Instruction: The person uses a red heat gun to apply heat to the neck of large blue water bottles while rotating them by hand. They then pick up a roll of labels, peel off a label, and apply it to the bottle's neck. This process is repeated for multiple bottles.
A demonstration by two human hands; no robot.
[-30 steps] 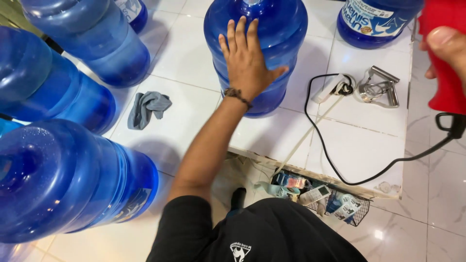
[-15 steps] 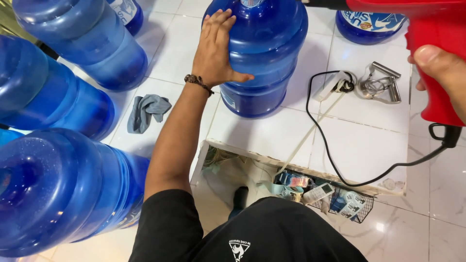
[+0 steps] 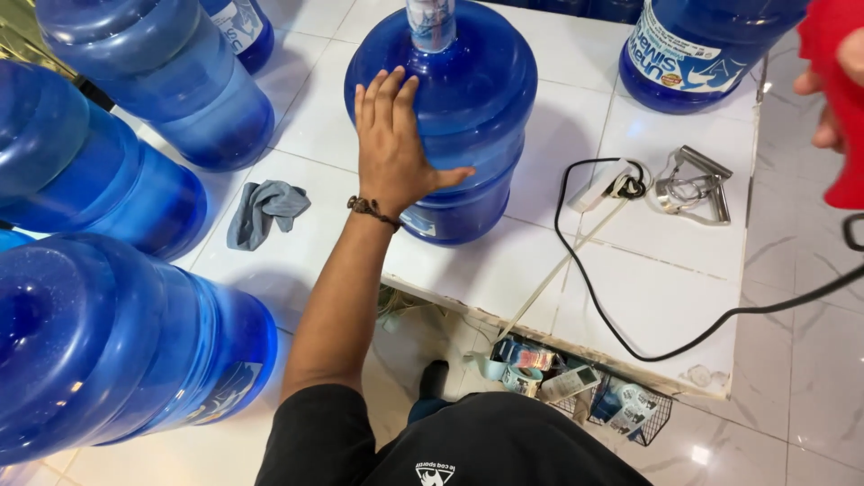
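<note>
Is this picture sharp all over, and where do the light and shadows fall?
Head view: the upright jug and left hand are sharp; the right hand and red tool at the edge look soft. Glare spots shine on the floor; the grey cloth and jugs cast soft shadows on the tiled counter.

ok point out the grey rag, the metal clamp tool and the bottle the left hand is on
grey rag (image 3: pixel 265 209), head view, middle of the crumpled cloth
metal clamp tool (image 3: pixel 693 184), head view, centre of its frame
blue water bottle (image 3: pixel 481 108), head view, bare shoulder right of the left hand (image 3: pixel 391 148)
</note>
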